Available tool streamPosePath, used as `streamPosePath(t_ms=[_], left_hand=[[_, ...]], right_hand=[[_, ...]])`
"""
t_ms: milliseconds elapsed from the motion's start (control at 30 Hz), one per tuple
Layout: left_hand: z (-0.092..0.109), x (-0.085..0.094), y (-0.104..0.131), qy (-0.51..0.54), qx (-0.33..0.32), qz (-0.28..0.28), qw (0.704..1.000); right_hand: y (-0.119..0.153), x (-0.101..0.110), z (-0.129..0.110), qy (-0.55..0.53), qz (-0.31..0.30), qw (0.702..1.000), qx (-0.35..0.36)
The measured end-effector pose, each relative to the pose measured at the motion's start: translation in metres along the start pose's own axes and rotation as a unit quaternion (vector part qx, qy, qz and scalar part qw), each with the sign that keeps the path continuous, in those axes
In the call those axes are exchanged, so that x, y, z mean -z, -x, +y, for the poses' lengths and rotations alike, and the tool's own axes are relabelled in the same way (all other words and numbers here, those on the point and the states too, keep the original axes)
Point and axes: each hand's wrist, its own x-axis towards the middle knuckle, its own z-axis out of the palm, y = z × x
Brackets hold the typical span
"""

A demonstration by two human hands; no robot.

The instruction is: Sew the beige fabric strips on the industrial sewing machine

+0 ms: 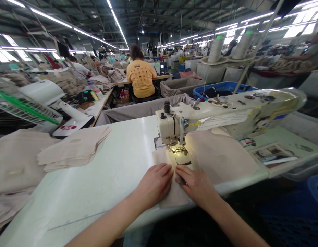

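Observation:
A beige fabric piece (174, 196) lies under the needle area of a white sewing machine (169, 127) and reaches down to the table's front edge. My left hand (157, 180) presses on this fabric with its fingers together. Just right of it, my right hand (195, 183) has its fingers closed at the fabric's edge, with a small dark item partly visible beneath them; what it is stays unclear. The machine's lamp lights the metal needle plate (182, 156). Another stack of beige pieces (220, 157) rests right of the needle, under the machine arm.
Beige fabric stacks (74, 147) lie on the left of the white table (123, 151), near a white fan (71, 116). Small tools sit in a tray (274, 154) at right. Ahead are a blue basket (197, 91) and a seated person in a yellow shirt (141, 77).

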Motion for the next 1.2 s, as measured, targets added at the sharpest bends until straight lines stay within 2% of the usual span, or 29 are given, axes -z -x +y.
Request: streamPosePath(t_ms=[167, 300, 400, 533, 733, 1200], left_hand=[[-0.022, 0.005, -0.017, -0.001, 0.011, -0.003, 1.0], [-0.035, 0.005, -0.024, -0.004, 0.021, 0.004, 1.0], [-0.042, 0.002, -0.023, -0.001, 0.022, 0.019, 1.0], [-0.043, -0.004, -0.018, 0.016, 0.031, 0.048, 0.998], [-0.04, -0.006, -0.014, 0.012, 0.02, 0.046, 0.999], [-0.04, -0.011, -0.009, 0.024, 0.031, 0.058, 0.998]], right_hand=[[-0.031, 0.011, 0.002, -0.002, -0.023, 1.0, -0.012], [-0.043, 0.015, 0.006, -0.035, -0.005, 0.999, -0.019], [-0.038, 0.012, 0.009, -0.059, 0.039, 0.997, -0.039], [-0.023, 0.004, 0.008, -0.031, 0.099, 0.991, -0.088], [-0.014, -0.004, 0.004, 0.019, 0.053, 0.992, -0.116], [-0.015, -0.011, 0.006, 0.04, 0.063, 0.992, -0.098]])
